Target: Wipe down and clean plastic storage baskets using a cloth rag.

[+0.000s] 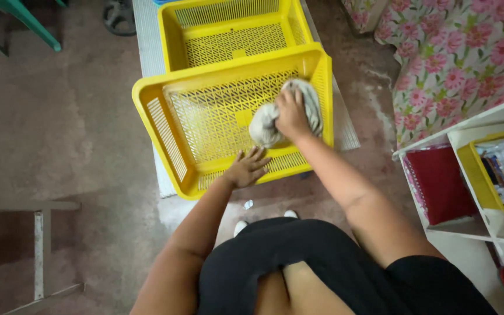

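A yellow perforated plastic crate (147, 108) lies tilted on a pale mesh-topped surface in front of me. My right hand (291, 114) is inside it, gripping a bunched grey cloth (263, 125) pressed against the crate's lattice floor near the right wall. My left hand (246, 167) rests flat with fingers spread on the crate's near wall, steadying it. A second yellow crate (173, 29) stands just behind the first, touching its far rim.
White shelving (468, 131) at the right holds a red folder (441, 184) and a yellow bin of papers (482, 181). A floral fabric (462, 52) hangs at the upper right. A wooden frame (39, 245) lies on the reddish floor at the left.
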